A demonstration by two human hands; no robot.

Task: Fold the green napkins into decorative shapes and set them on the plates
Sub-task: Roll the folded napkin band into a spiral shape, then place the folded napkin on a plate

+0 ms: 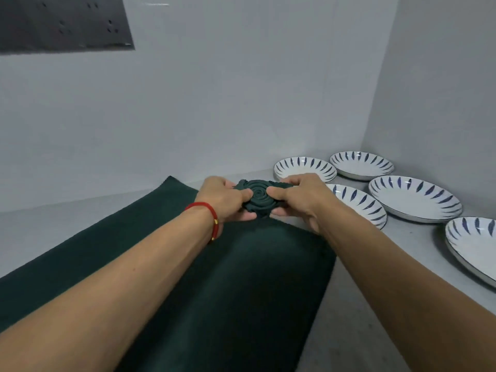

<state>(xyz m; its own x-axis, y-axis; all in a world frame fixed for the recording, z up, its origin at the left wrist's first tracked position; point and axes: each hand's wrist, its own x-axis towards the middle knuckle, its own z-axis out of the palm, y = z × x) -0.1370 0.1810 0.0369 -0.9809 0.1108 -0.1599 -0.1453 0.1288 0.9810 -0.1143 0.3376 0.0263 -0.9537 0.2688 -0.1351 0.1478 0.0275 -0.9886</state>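
Green spiral napkin (258, 197) pinched between left hand (225, 200), right hand (300, 196).

Both arms out front — L hand (224, 200) & R hand (300, 196) pinching.

The nearest plate (475, 245) is cut off by the right edge, the right hand (303, 200) hides part of another plate (359, 202), and the flat green cloth (241, 277) runs off the bottom.
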